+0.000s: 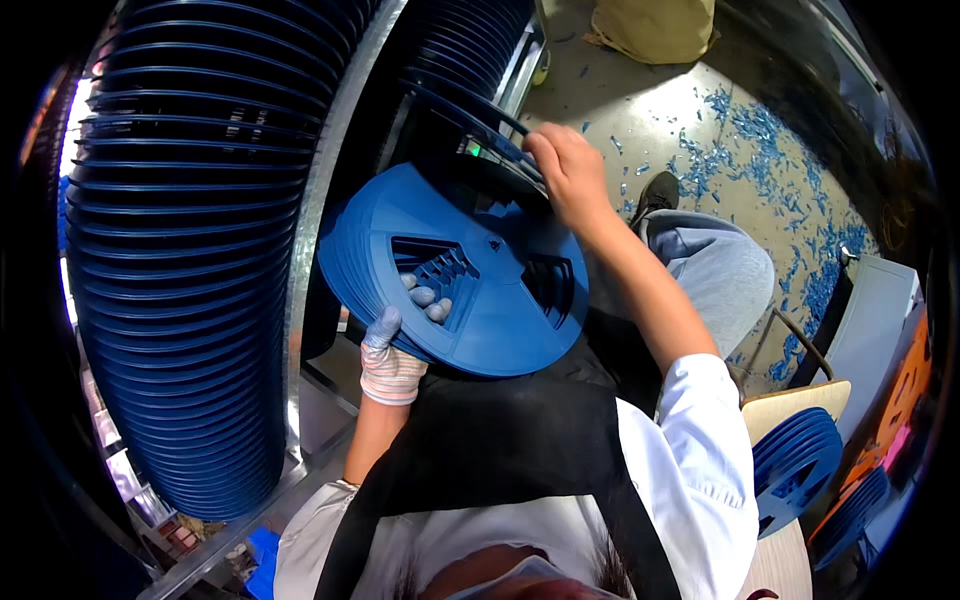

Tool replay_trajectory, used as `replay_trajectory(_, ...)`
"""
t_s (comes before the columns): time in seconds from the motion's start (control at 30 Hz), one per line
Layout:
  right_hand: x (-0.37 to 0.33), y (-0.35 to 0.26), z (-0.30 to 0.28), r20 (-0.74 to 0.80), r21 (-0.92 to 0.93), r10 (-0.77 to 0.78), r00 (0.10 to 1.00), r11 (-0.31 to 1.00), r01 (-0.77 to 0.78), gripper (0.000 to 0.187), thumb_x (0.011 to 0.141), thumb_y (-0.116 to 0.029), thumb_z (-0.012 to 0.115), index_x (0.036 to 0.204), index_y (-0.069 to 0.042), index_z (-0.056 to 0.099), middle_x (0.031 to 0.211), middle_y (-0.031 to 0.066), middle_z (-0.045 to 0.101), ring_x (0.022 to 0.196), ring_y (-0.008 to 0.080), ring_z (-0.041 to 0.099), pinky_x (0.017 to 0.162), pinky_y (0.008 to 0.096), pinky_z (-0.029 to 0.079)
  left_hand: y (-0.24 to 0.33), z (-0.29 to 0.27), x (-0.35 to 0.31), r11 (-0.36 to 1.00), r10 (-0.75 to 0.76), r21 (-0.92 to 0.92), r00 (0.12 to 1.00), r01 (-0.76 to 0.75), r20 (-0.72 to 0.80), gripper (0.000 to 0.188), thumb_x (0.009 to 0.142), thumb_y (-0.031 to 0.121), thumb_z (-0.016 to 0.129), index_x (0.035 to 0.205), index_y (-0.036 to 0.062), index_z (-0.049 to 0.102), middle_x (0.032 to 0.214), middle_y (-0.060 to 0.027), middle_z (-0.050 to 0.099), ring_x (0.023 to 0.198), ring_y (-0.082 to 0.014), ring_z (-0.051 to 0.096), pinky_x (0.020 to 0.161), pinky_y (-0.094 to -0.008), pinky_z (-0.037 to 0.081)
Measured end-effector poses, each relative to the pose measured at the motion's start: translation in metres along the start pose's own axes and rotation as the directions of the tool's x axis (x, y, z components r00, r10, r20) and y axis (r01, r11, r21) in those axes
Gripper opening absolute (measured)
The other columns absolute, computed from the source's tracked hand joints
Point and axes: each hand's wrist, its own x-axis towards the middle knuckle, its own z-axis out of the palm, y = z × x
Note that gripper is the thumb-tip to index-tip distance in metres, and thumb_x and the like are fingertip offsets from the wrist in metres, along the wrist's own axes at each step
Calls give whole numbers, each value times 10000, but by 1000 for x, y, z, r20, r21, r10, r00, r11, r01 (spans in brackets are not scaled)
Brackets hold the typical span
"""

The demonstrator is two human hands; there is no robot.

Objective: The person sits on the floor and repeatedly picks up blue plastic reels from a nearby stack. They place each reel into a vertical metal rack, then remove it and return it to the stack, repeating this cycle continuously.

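Observation:
A stack of blue plastic reels (490, 340) with cut-out windows rests tilted against my lap and apron. My left hand (390, 370), in a pale striped glove with grey fingertips, grips the stack at its lower left. Its thumb lies outside the rim, and the fingertips show through a window. My bare right hand (570, 175) is closed at the stack's far upper edge, pinching the rim of another dark blue reel (470, 115) that leans between the stack and the rack. The right fingertips are partly hidden.
A long row of dark blue reels (190, 280) fills the metal-framed rack on the left, with a second row (465, 45) behind. Blue plastic scraps (760, 150) litter the floor by a pale sack (655, 25). More reels (800, 460) lean on a wooden seat (810, 405) at right.

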Motion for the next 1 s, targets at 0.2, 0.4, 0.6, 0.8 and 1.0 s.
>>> replay_trajectory(0.2, 78, 37, 81, -5, -75, -31, 1000, 997, 30, 313, 944, -302, 470, 795, -60, 603, 755, 130, 593, 805, 329, 569, 685, 413, 450, 8, 3, -11, 998, 0, -59, 999, 3, 41, 475, 776, 98, 705, 1206, 18, 522, 1065, -148, 642, 931, -307, 642, 1028, -485, 411)
replay_trajectory(0.4, 122, 54, 138, -85, -83, -149, 985, 986, 142, 311, 936, -330, 489, 794, -84, 616, 755, 79, 610, 778, 303, 571, 667, 414, 460, 7, 2, -12, 997, -44, -53, 997, 48, 67, 488, 760, 81, 727, 1198, 42, 515, 1074, -125, 636, 1033, -294, 608, 1034, -481, 408)
replay_trajectory(0.6, 160, 82, 179, -104, -338, -466, 879, 848, 409, 188, 755, -154, 677, 934, -146, 619, 922, 42, 542, 889, 257, 519, 740, 375, 429, 12, -8, -10, 998, -56, -15, 998, 56, 6, 478, 773, 84, 726, 1201, 61, 514, 1063, -99, 639, 1048, -246, 606, 1022, -477, 411)
replay_trajectory(0.8, 149, 96, 172, -135, -307, -256, 957, 929, 205, 334, 750, -221, 714, 1051, -136, 598, 960, 58, 558, 921, 262, 530, 767, 377, 425, 6, -13, -7, 998, -28, -57, 1000, 28, -2, 454, 800, 97, 706, 1203, 52, 501, 1072, -104, 639, 1022, -273, 629, 1040, -464, 409)
replay_trajectory(1.0, 56, 113, 105, -31, 46, 73, 997, 996, -71, 313, 832, -238, 650, 1036, -18, 560, 905, 132, 574, 842, 297, 554, 753, 377, 456, 4, -3, -5, 989, -21, -146, 998, 29, 56, 441, 795, 87, 702, 1194, 63, 515, 1079, -98, 631, 992, -274, 611, 1037, -477, 382)
